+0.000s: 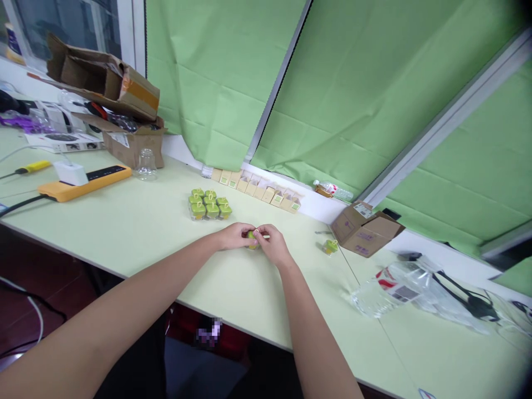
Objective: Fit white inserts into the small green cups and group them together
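Observation:
In the head view, my left hand (236, 236) and my right hand (272, 244) meet over the middle of the table. Both close around a small clear container with a green lid (251, 237), and my fingers cover much of it. My left hand grips its left side; the right thumb and fingers pinch at the lid near a pale loop. Several matching green-lidded containers (211, 209) stand in a tight group beyond my left hand. One more green-lidded container (330, 247) sits apart to the right.
Small tan boxes (260, 190) line the wall. An open cardboard box (366, 228) and a large plastic bottle (394, 285) lie at right. At left are an orange power strip (93, 183), a clear plastic jar (146, 165) and stacked cartons (133, 145). The table's front edge (233, 326) runs below my forearms.

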`<action>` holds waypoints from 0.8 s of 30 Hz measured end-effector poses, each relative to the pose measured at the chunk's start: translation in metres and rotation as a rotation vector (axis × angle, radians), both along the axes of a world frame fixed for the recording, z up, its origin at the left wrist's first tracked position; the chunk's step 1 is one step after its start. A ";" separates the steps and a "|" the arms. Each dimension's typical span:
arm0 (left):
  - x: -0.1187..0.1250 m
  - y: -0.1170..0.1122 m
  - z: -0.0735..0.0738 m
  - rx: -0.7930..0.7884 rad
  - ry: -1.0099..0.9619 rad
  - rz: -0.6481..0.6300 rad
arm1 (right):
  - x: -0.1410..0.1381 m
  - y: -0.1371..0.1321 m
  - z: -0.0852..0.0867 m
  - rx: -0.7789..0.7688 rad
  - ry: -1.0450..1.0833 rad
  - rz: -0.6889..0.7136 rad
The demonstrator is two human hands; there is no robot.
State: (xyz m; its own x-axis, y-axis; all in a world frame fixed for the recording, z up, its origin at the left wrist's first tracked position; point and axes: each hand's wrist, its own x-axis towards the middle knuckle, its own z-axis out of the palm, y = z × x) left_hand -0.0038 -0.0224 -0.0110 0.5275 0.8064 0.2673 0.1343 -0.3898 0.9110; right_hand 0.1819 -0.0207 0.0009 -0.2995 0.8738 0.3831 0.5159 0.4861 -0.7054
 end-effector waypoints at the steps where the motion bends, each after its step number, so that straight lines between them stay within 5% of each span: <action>1: 0.000 0.000 0.000 0.012 0.002 0.002 | 0.001 0.001 0.000 -0.020 0.019 0.004; 15: -0.001 -0.023 0.021 0.153 0.317 0.167 | 0.003 0.000 0.005 -0.241 0.209 0.134; 24: -0.058 -0.045 0.039 0.391 0.674 0.355 | 0.003 0.002 0.002 -0.307 0.210 0.034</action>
State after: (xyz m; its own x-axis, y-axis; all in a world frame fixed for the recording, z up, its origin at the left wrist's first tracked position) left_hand -0.0615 -0.0677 0.0278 0.4074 0.8691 0.2806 0.7728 -0.4918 0.4011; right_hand 0.1845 -0.0182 0.0030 -0.2727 0.9485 0.1613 0.3319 0.2501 -0.9096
